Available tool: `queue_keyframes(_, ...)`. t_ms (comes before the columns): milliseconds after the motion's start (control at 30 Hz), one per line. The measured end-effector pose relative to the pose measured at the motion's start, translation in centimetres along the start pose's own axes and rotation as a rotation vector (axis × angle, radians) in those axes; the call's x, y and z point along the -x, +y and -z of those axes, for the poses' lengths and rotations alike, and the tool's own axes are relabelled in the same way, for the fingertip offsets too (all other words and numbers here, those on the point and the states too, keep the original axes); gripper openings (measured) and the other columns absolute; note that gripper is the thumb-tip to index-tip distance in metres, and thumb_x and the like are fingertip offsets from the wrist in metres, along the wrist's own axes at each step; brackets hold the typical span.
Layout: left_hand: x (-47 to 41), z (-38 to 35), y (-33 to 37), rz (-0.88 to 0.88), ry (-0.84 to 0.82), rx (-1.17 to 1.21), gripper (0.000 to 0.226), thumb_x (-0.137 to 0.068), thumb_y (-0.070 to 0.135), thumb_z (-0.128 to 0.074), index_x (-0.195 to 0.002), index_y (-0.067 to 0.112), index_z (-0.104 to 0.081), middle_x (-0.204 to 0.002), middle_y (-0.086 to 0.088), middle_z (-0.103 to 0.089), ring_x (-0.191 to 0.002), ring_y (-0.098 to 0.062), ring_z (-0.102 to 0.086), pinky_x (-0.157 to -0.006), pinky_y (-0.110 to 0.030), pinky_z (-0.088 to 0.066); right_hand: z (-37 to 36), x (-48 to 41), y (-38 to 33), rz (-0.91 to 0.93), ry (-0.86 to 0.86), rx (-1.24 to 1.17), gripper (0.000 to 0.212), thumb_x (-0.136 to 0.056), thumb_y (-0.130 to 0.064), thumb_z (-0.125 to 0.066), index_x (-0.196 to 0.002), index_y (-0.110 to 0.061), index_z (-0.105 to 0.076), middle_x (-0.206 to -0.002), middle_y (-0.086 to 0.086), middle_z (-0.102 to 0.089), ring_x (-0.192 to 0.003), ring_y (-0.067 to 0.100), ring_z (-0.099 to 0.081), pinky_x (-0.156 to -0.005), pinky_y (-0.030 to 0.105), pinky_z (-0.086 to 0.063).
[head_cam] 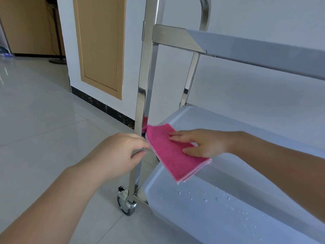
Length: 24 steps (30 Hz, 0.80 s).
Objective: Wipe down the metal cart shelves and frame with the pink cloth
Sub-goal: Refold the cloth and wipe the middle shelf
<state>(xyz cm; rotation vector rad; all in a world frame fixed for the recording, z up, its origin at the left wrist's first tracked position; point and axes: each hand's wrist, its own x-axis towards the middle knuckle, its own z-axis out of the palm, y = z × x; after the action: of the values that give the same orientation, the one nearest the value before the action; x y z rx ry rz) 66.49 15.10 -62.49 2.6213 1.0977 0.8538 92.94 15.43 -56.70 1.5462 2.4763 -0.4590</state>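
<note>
The steel cart stands in front of me, its near upright post (142,95) running from the top of the view down to a caster wheel (127,204). My left hand (116,154) is curled around this post just above the lower shelf. A folded pink cloth (171,155) lies against the post at the shelf corner, held in my right hand (202,143), fingers on top and thumb below. The lower shelf (219,208) carries water droplets. An upper shelf edge (246,48) crosses the top right.
A glossy tiled floor (44,120) spreads to the left. A white wall with a wooden panel door (100,44) and a dark marbled skirting stands behind the cart. A black stand base (57,61) sits far back left.
</note>
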Motion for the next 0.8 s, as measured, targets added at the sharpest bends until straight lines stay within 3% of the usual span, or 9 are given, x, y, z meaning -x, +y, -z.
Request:
queue_keyframes(67,-0.4,-0.4,0.1,0.005,0.001,0.002,0.023,-0.089,0.019,-0.057,-0.105,0.031,-0.069,-0.104,0.017,-0.067,-0.094,-0.003,-0.062,-0.079,-0.033,-0.052,-0.5,0.2,-0.5,0.045,0.07,0.068,0.053,-0.098,-0.022,-0.049,-0.148,-0.026,-0.033,-0.154,-0.011,-0.028,-0.141,0.005,-0.023,-0.113,0.02,-0.016)
queue_keyframes(133,-0.8,-1.0,0.5,0.028,0.038,0.016,0.022,-0.089,0.025,-0.058,-0.107,0.024,-0.07,-0.108,0.013,-0.067,-0.098,-0.006,-0.062,-0.085,-0.031,-0.051,-0.8,0.4,-0.9,0.096,0.154,0.051,0.05,-0.095,-0.017,-0.053,-0.144,-0.022,-0.041,-0.146,-0.006,-0.041,-0.134,0.008,-0.033,-0.112,0.022,-0.023)
queue_keyframes(233,-1.6,-1.9,1.6,0.064,0.037,0.007,0.042,-0.086,0.043,-0.05,-0.116,0.019,-0.066,-0.121,0.01,-0.06,-0.111,-0.008,-0.056,-0.095,-0.031,-0.046,-0.9,0.8,-1.0,0.13,0.205,0.0,0.047,-0.093,-0.02,-0.058,-0.139,-0.023,-0.048,-0.126,0.0,-0.052,-0.117,0.012,-0.047,-0.102,0.025,-0.035)
queue_keyframes(333,-2.5,-2.9,2.5,0.111,-0.009,-0.012,0.049,-0.089,0.049,-0.052,-0.129,0.02,-0.055,-0.133,0.012,-0.049,-0.121,-0.008,-0.045,-0.102,-0.032,-0.04,-0.8,0.5,0.0,0.087,0.237,-0.103,0.039,-0.092,-0.028,-0.061,-0.131,-0.027,-0.056,-0.118,-0.007,-0.052,-0.104,-0.002,-0.049,-0.094,0.02,-0.037)
queue_keyframes(400,-3.0,-3.5,3.0,0.137,-0.023,-0.013,0.054,-0.086,0.054,-0.053,-0.13,0.022,-0.053,-0.133,0.012,-0.048,-0.121,-0.008,-0.043,-0.101,-0.033,-0.041,-0.9,0.6,0.8,0.057,0.288,-0.135,0.038,-0.091,-0.027,-0.064,-0.129,-0.026,-0.059,-0.121,-0.009,-0.052,-0.104,-0.008,-0.047,-0.094,0.019,-0.036)
queue_keyframes(467,-3.3,-3.9,3.3,0.151,-0.06,-0.038,0.057,-0.083,0.057,-0.055,-0.129,0.024,-0.053,-0.133,0.012,-0.047,-0.122,-0.008,-0.042,-0.102,-0.034,-0.04,-1.4,0.9,1.6,0.095,0.323,-0.114,0.04,-0.088,-0.027,-0.068,-0.127,-0.022,-0.061,-0.124,-0.006,-0.052,-0.113,0.0,-0.047,-0.101,0.02,-0.036)
queue_keyframes(667,-3.7,-4.2,3.7,0.185,-0.057,-0.016,0.045,-0.08,0.037,-0.069,-0.121,0.02,-0.061,-0.127,0.007,-0.056,-0.116,-0.014,-0.051,-0.098,-0.032,-0.041,-2.2,2.0,2.0,0.144,0.264,-0.088,0.055,-0.087,-0.037,-0.066,-0.138,-0.022,-0.05,-0.143,-0.004,-0.039,-0.132,0.005,-0.032,-0.112,0.02,-0.025)
queue_keyframes(800,-3.8,-4.2,3.9,0.199,-0.024,0.008,0.032,-0.08,0.027,-0.071,-0.111,0.022,-0.066,-0.114,0.009,-0.063,-0.105,-0.014,-0.056,-0.09,-0.024,-0.039,-2.6,2.3,1.4,0.138,0.275,-0.097,0.057,-0.08,-0.049,-0.069,-0.129,-0.021,-0.057,-0.126,-0.007,-0.05,-0.12,0.006,-0.045,-0.107,0.029,-0.036)
